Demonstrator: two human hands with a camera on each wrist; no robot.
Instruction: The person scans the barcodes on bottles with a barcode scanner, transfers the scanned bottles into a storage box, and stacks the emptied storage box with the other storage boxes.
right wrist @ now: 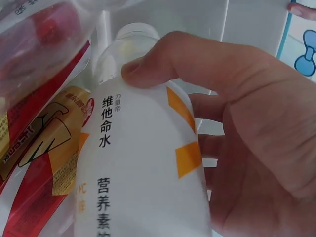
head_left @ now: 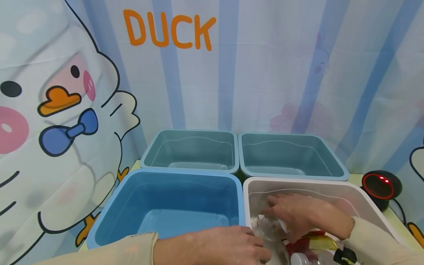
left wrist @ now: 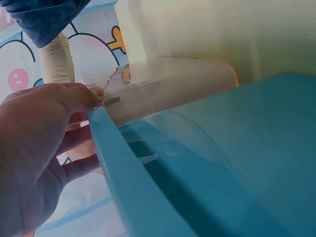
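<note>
Inside the pinkish-white bin (head_left: 298, 181), my right hand (head_left: 298, 213) grips a white-labelled drink bottle (right wrist: 143, 163) with orange patches and dark Chinese characters. The thumb presses near the bottle's shoulder, while the other fingers reach behind it. From the head view, most of this bottle is hidden by the hand. My left hand (head_left: 228, 244) is at the near side, by the meeting of the blue bin (head_left: 195, 191) and the white bin. In the left wrist view its thumb lies at the blue rim (left wrist: 106, 123), fingers loosely extended and holding nothing.
Red-and-yellow packets (head_left: 319, 243), a white bottle cap (head_left: 299, 258) and clear plastic (head_left: 269, 230) lie in the white bin. Two grey-green bins, left (head_left: 195, 147) and right (head_left: 288, 152), stand behind. A black device with a red ring (head_left: 381, 186) sits at the right.
</note>
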